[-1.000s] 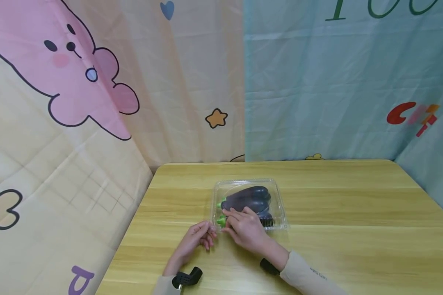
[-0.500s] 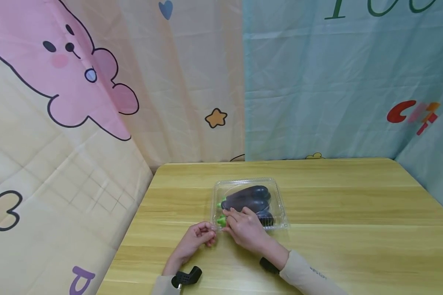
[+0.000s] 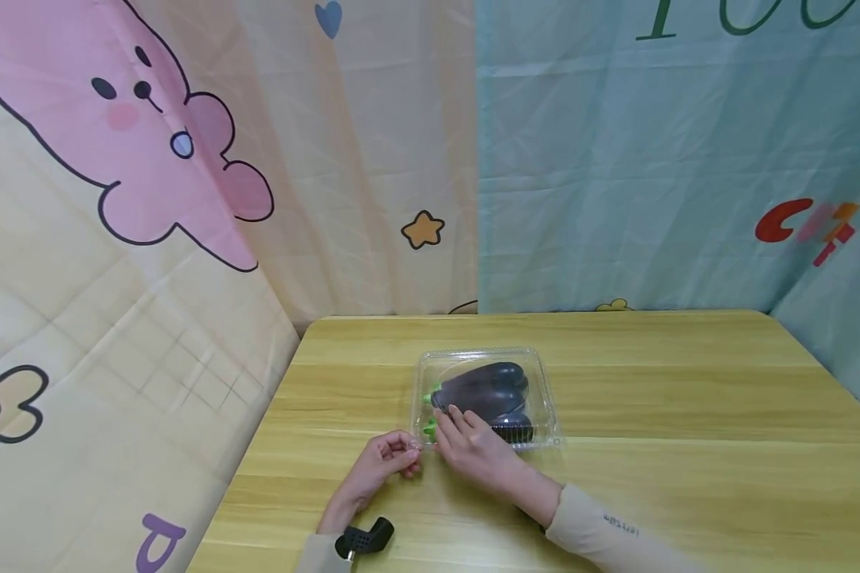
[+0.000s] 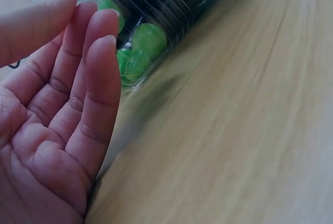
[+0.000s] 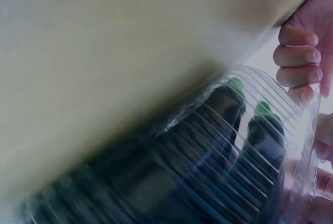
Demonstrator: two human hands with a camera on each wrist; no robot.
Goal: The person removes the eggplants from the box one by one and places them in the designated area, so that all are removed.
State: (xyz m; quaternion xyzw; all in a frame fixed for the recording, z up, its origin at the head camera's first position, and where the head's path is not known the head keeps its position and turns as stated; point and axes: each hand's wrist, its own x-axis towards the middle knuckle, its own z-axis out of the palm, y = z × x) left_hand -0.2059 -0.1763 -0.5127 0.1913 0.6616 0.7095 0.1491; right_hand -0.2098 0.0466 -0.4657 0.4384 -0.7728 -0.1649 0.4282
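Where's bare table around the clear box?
Free: table between the clear box, right sleeve and right table edge; also the strip between box and backdrop. Crowded: the box's front-left corner, with the left hand there and the right hand over the front.

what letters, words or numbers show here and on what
"100" likely, green, on the blue curtain; cut off at the top.
One purple letter on the pale curtain: unclear which.
Right sleeve: lettering too small to read.
Red marks, blue curtain: unclear if letters.
Clear container: none seen.
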